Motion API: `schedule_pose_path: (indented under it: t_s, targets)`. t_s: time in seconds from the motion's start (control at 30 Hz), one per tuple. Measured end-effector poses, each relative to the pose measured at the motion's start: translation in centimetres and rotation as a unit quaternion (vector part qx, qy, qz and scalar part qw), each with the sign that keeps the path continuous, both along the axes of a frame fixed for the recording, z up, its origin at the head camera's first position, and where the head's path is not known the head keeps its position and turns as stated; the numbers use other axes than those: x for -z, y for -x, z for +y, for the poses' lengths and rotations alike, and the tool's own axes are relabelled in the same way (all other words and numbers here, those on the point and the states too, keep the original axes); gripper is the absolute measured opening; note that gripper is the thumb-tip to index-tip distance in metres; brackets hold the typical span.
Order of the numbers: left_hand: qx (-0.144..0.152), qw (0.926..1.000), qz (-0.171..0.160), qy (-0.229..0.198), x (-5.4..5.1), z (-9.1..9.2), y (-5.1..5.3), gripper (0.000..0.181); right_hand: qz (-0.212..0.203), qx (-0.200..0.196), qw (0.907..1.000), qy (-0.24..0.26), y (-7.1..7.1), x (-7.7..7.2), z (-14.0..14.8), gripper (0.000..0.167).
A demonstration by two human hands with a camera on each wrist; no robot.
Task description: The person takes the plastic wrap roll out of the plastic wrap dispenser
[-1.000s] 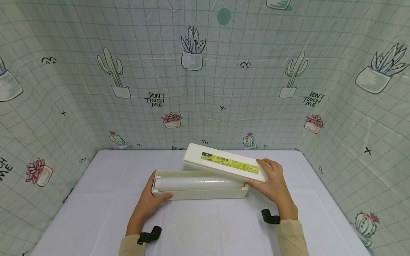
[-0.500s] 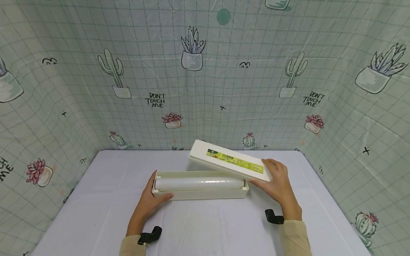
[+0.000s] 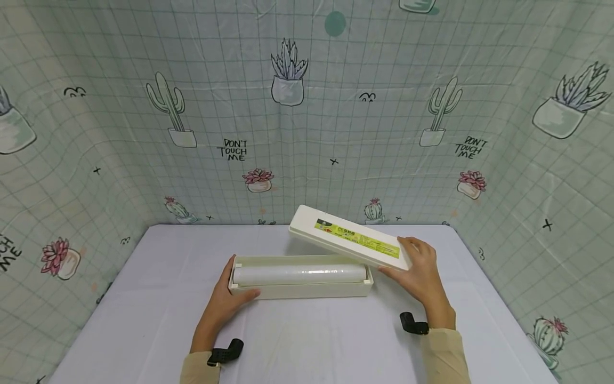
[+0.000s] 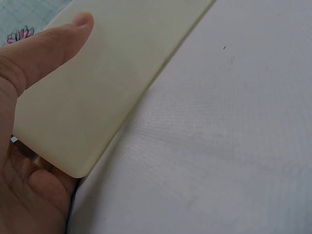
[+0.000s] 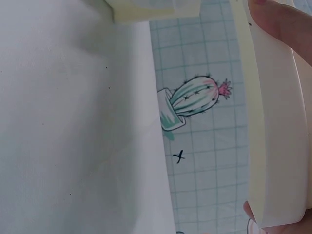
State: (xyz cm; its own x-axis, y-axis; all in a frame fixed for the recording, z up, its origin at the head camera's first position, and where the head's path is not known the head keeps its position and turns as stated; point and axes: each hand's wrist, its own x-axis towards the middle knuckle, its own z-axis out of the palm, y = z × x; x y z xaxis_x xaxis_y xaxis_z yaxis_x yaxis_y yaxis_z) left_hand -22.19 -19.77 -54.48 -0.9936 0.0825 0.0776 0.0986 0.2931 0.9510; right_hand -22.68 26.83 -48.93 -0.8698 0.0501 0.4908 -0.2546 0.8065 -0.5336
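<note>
A long off-white box stands on the table with its top uncovered. Inside it lies a shiny roll of cling film. My left hand grips the box's left end, thumb on the front wall; the left wrist view shows that thumb flat on the box side. My right hand holds the right end of the white lid, which bears a yellow-green label. The lid is tilted, its left end higher, above and behind the box's right half. In the right wrist view the lid is seen edge-on between thumb and fingers.
A white cloth covers the table. Behind and at both sides hangs a grid-patterned curtain with cactus drawings. Black wrist cameras sit on both wrists, below beige sleeves.
My right hand has moved the lid to the right and slightly up, uncovering more of the box's right end. My left hand has stayed on the box.
</note>
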Motion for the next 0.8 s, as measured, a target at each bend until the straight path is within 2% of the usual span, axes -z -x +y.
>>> schedule_pose_path:
  t_s: [0.6, 0.8]
  targets:
    - [0.011, 0.9997, 0.012, -0.018, -0.2, 0.0, 0.4, 0.113, 0.011, 0.025, 0.9996, 0.001, 0.1, -0.1, 0.8, 0.081]
    - [0.009, 0.9998, 0.008, -0.016, -0.2, 0.0, 0.4, 0.113, -0.004, 0.04, 0.9992, 0.0, 0.1, -0.1, 1.5, 0.081]
